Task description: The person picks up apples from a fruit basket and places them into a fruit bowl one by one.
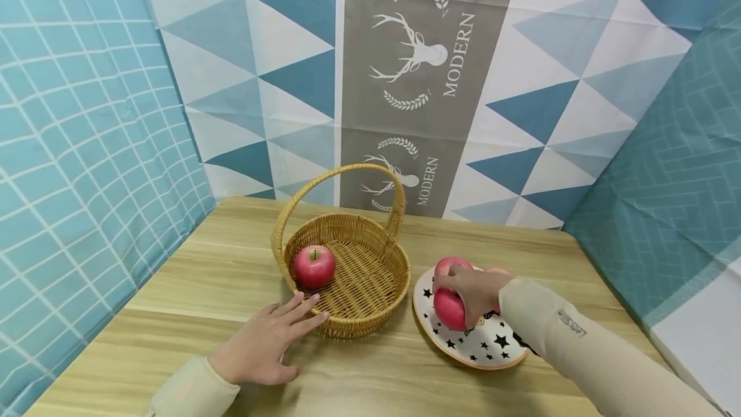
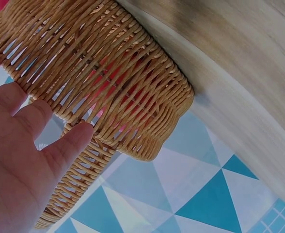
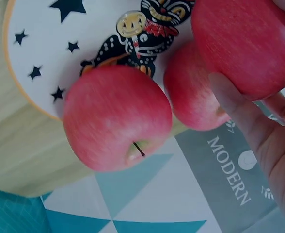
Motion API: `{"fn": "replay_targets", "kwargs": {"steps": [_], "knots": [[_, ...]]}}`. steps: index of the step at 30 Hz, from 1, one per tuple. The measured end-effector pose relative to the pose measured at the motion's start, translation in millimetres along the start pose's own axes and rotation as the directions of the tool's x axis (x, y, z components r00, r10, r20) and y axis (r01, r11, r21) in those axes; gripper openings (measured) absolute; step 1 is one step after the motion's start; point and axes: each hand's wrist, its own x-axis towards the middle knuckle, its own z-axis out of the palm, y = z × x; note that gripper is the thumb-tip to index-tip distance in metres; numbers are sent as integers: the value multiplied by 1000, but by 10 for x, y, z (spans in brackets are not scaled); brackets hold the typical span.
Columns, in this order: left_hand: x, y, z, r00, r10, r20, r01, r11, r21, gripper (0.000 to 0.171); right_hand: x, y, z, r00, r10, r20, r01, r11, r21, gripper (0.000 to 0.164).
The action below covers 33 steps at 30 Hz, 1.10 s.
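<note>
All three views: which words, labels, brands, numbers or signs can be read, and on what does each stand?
"MODERN", upper print: on the grey backdrop panel.
"MODERN", lower print: on the same panel.
Small lettering on the right sleeve: too small and blurred to read surely.

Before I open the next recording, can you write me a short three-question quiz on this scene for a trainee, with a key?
1. How many apples lie inside the wicker basket?
2. True or false: the left hand is nearer the basket than the plate.
3. The right hand holds: A) the basket's handle; B) an apple; C) nothing.

Key:
1. One red apple.
2. True.
3. B, the gripped apple.
</note>
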Motion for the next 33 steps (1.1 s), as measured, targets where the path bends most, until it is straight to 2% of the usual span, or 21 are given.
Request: {"fn": "replay_targets", "kwargs": {"steps": [7,15,21,33], "knots": [[9,-1,-5,1000,1,-16,-1,1000,-6,83,-7,54,103,993,-114,-35,115,992,52,64],[2,6,-10,1000,1,-3,-1,1000,-1,83,59,49,159,988,-138,-62,141,989,38,65],[19,0,-12,1000,5,-16,-5,1000,-2,83,96,31,169,989,-135,-64,137,990,32,66],[10,15,-25,1000,-3,5,3,1000,-10,82,85,14,190,995,-98,-35,99,994,47,67]]}}
